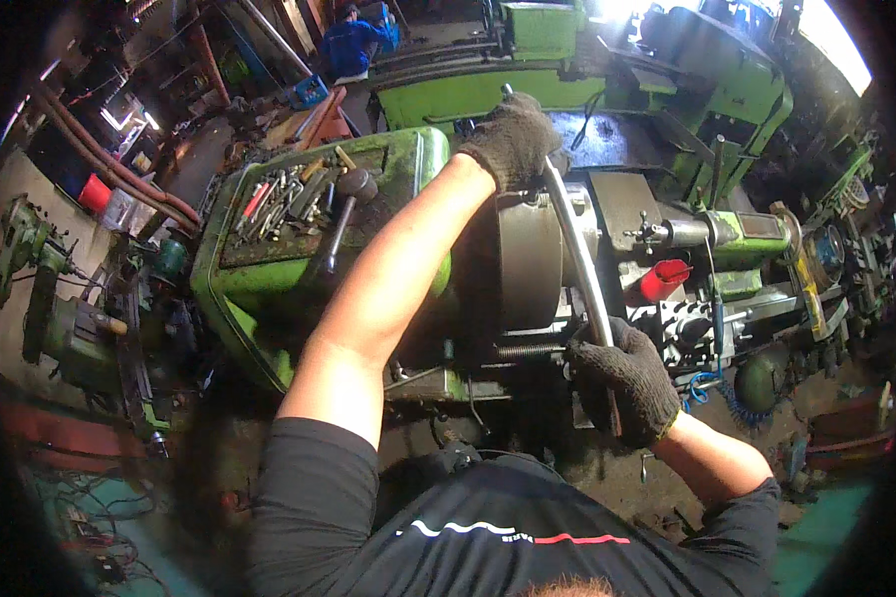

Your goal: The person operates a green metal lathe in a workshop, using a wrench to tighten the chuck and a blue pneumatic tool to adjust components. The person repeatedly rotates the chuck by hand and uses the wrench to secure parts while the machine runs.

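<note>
A long, shiny metal bar [579, 254] slants across the front of the lathe chuck [530, 264]. My left hand [513, 144], in a dark knitted glove, is closed round its far part, and a short end sticks out beyond the fingers. My right hand [627, 383], gloved alike, wraps round the near part, with the bar's lower end showing below the fist. The chuck is a wide grey cylinder beside the green headstock [423, 159]. Whether the bar touches the chuck I cannot tell.
Several wrenches [284, 204] and a hammer [356, 187] lie on the headstock. To the right are a red cup [664, 281], the tailstock [752, 231] and the carriage [692, 328]. Another green machine [448, 102] stands behind. A person in blue [348, 45] is farther back.
</note>
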`<state>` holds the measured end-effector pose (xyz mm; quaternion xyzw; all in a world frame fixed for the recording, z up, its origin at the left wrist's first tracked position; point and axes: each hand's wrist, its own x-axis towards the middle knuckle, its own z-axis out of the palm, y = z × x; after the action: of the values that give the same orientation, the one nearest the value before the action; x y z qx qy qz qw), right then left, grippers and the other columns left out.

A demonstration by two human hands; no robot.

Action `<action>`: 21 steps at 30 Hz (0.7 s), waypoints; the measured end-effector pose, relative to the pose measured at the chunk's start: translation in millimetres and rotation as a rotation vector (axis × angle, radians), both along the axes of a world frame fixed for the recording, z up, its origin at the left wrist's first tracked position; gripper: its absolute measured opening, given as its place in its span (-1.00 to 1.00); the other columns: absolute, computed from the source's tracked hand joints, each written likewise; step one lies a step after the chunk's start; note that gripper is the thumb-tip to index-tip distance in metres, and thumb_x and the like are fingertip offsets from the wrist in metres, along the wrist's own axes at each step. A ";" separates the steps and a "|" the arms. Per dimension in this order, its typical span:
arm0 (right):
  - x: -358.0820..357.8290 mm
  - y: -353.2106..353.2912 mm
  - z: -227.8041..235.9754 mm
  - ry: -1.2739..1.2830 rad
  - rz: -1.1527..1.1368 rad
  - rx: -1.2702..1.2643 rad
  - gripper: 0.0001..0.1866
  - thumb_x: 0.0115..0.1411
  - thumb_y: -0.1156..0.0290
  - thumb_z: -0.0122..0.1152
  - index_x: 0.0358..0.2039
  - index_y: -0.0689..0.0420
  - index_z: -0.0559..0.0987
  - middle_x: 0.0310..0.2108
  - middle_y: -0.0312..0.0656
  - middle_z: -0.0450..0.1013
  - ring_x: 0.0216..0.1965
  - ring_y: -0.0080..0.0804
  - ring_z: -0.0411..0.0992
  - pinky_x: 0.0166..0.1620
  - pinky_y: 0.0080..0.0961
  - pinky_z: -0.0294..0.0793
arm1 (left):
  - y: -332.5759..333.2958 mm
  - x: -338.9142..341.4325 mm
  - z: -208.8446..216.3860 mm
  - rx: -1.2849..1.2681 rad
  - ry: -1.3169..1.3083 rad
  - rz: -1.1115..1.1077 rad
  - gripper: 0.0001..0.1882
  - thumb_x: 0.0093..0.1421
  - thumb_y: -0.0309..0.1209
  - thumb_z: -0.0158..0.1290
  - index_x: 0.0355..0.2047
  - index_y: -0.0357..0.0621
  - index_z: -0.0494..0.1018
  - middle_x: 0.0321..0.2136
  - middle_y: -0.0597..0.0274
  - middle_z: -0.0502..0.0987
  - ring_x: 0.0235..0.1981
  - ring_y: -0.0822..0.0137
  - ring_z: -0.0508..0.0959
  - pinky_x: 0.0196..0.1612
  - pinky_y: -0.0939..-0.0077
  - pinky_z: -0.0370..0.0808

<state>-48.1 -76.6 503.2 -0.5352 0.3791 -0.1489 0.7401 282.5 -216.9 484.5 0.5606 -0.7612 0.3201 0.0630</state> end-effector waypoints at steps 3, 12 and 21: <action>-4.4 0.3 3.7 -0.009 0.035 -0.015 -0.61 0.24 0.19 0.39 -0.03 0.17 0.60 -0.40 -0.24 0.54 -0.47 -0.50 0.48 -0.43 -0.53 0.49 | 5.1 3.3 6.6 0.031 0.011 -0.011 -0.84 0.06 -0.30 0.22 -0.42 -0.01 0.75 -0.40 -0.03 0.72 -0.21 -0.08 0.70 -0.08 0.02 0.58; -28.7 -3.1 -31.6 -0.094 0.089 0.058 -0.57 0.26 0.19 0.43 0.02 0.16 0.57 -0.31 -0.24 0.54 -0.31 -0.47 0.54 -0.28 -0.44 0.57 | 25.3 -21.0 24.8 0.168 -0.095 0.082 -0.75 0.11 -0.27 0.18 -0.37 -0.12 0.77 -0.37 -0.06 0.75 -0.25 -0.06 0.74 -0.14 -0.02 0.59; -25.6 21.5 -52.8 -0.021 -0.080 0.072 -0.73 0.36 0.28 0.35 -0.03 0.12 0.55 -0.31 -0.30 0.52 -0.37 -0.47 0.52 -0.33 -0.44 0.57 | 35.5 -22.1 -13.9 -0.180 0.362 -0.184 -0.80 0.10 -0.26 0.17 -0.38 -0.03 0.72 -0.31 0.01 0.62 -0.03 -0.05 0.58 0.30 -0.20 0.31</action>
<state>-73.7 -55.1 450.4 -0.4911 0.3975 -0.1700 0.7562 260.4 -181.4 470.6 0.5290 -0.7537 0.2740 0.2773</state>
